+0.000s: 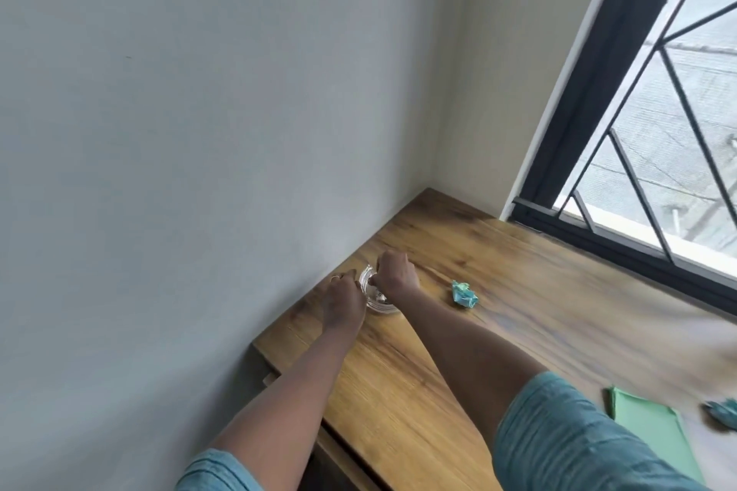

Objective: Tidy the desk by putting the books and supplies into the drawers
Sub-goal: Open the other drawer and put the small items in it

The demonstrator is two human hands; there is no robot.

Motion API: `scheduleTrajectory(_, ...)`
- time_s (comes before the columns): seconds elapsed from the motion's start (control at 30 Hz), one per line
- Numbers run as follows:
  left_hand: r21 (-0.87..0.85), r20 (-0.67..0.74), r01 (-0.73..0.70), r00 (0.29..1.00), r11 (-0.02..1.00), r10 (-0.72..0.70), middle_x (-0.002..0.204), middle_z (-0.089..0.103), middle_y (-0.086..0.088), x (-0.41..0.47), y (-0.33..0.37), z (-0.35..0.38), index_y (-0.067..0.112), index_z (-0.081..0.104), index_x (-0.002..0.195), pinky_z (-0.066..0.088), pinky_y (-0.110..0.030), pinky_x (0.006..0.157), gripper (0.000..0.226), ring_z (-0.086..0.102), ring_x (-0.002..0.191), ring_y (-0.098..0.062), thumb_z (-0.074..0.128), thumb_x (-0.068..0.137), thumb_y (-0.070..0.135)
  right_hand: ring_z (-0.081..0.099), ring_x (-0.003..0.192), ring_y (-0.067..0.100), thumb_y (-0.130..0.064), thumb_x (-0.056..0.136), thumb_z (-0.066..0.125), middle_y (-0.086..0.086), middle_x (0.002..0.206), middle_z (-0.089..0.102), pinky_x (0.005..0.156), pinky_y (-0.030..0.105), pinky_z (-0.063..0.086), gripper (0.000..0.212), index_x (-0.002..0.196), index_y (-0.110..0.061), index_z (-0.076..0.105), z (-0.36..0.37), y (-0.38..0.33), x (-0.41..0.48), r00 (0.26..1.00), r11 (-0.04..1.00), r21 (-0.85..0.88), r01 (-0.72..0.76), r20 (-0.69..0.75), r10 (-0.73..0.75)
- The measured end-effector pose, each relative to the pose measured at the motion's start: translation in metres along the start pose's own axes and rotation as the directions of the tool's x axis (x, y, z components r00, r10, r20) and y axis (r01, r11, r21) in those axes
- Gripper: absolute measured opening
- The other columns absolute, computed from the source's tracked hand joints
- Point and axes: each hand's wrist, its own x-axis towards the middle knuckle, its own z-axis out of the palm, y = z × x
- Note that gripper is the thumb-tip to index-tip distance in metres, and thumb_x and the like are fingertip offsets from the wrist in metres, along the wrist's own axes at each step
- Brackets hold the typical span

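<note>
The glass dish [381, 303] is sitting on the table [498, 291] by the wall. The right hand [395, 276], at its 1 o'clock, is gripping the rim. The left hand [343, 301], at 9 o'clock, is equally near, but I cannot tell its grip.

Our left sleeve [211, 470] and right sleeve [566, 434] are short, teal, faintly ribbed; our left hand [345, 299] wears a ring [336, 277].
</note>
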Motion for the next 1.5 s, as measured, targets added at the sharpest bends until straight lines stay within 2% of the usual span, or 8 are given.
scheduleTrajectory(0.3, -0.041, 0.009, 0.008, 1.0, 0.999, -0.008, 0.112, 0.065, -0.015, -0.001, 0.008, 0.007, 0.008, 0.063, 0.115, 0.046, -0.035, 0.086, 0.028, 0.058, 0.107, -0.028, 0.047, 0.093, 0.012, 0.066, 0.096, 0.031, -0.011, 0.085, 0.064, 0.017, 0.101, 0.068, 0.066, 0.031, 0.045, 0.016, 0.098, -0.002, 0.068, -0.001, 0.007, -0.001, 0.999, 0.999, -0.008, 0.04, 0.009, -0.04)
scheduleTrajectory(0.6, -0.133, -0.099, -0.036, 0.995, 0.99, 0.023, 0.122, 0.062, -0.017, -0.038, 0.007, 0.013, 0.001, 0.055, 0.129, 0.047, -0.032, 0.09, 0.038, 0.055, 0.111, -0.028, 0.044, 0.093, -0.001, 0.053, 0.063, 0.022, 0.009, 0.082, 0.045, 0.014, 0.071, 0.063, 0.056, 0.03, 0.037, 0.023, 0.074, 0.002, 0.065, -0.016, 0.045, -0.048, 0.961, 0.987, 0.16, -0.018, -0.27, 0.061)
scheduleTrajectory(0.93, -0.128, -0.07, -0.147, 0.988, 0.981, 0.139, 0.129, 0.057, -0.014, -0.129, 0.009, 0.004, 0.005, 0.054, 0.129, 0.045, -0.033, 0.092, 0.037, 0.053, 0.114, -0.029, 0.042, 0.095, 0.003, 0.06, 0.093, 0.033, -0.008, 0.09, 0.052, 0.016, 0.103, 0.064, 0.071, 0.032, 0.042, 0.019, 0.097, -0.001, 0.068, -0.007, 0.106, -0.17, 0.902, 0.961, 0.227, -0.157, -0.362, 0.234)
scheduleTrajectory(1.0, -0.036, -0.041, -0.366, 0.93, 0.93, 0.364, 0.121, 0.062, -0.015, -0.158, 0.0, 0.005, 0.003, 0.059, 0.123, 0.051, -0.035, 0.086, 0.037, 0.06, 0.105, -0.031, 0.037, 0.092, 0.006, 0.059, 0.096, 0.036, -0.008, 0.09, 0.052, 0.019, 0.105, 0.063, 0.076, 0.035, 0.044, 0.02, 0.1, 0.001, 0.067, 0.0, 0.115, -0.202, 0.885, 0.952, 0.248, -0.182, -0.381, 0.268)
scheduleTrajectory(1.13, 0.085, 0.121, -0.744, 0.668, 0.663, 0.734, 0.1, 0.07, -0.007, -0.218, -0.034, 0.017, 0.012, 0.062, 0.111, 0.058, -0.03, 0.072, 0.039, 0.069, 0.084, -0.026, 0.038, 0.081, 0.014, 0.055, 0.102, 0.039, -0.01, 0.093, 0.048, 0.018, 0.115, 0.059, 0.081, 0.038, 0.043, 0.023, 0.107, -0.001, 0.064, 0.022, 0.126, -0.272, 0.843, 0.954, 0.216, -0.209, -0.455, 0.288)
scheduleTrajectory(1.3, 0.116, 0.387, -0.869, 0.486, 0.482, 0.783, 0.099, 0.072, -0.006, -0.281, -0.057, 0.019, 0.009, 0.072, 0.102, 0.057, -0.027, 0.076, 0.039, 0.071, 0.086, -0.023, 0.042, 0.078, 0.016, 0.066, 0.09, 0.036, -0.007, 0.08, 0.054, 0.015, 0.1, 0.068, 0.072, 0.036, 0.054, 0.025, 0.1, -0.001, 0.068, 0.062, 0.138, -0.351, 0.818, 0.995, 0.002, -0.102, -0.569, 0.085)
scheduleTrajectory(1.4, 0.137, 0.51, -0.834, 0.522, 0.534, 0.684, 0.142, 0.049, -0.008, -0.304, -0.058, 0.02, 0.013, 0.047, 0.139, 0.036, -0.029, 0.11, 0.047, 0.049, 0.13, -0.024, 0.037, 0.094, 0.014, 0.066, 0.106, 0.031, -0.019, 0.079, 0.041, 0.015, 0.112, 0.069, 0.086, 0.037, 0.055, 0.044, 0.109, -0.002, 0.069, 0.082, 0.156, -0.387, 0.885, 0.964, -0.24, -0.113, -0.466, -0.012)
scheduleTrajectory(1.5, 0.216, 0.529, -0.752, 0.626, 0.623, 0.573, 0.159, 0.015, 0.001, -0.318, -0.062, 0.022, 0.023, 0.015, 0.152, 0.006, -0.029, 0.12, 0.055, 0.013, 0.147, -0.018, 0.029, 0.1, 0.012, 0.061, 0.114, 0.03, -0.012, 0.073, 0.032, 0.015, 0.122, 0.064, 0.096, 0.038, 0.047, 0.056, 0.116, -0.001, 0.065, 0.093, 0.166, -0.411, 0.924, 0.922, -0.346, -0.171, -0.381, 0.028)
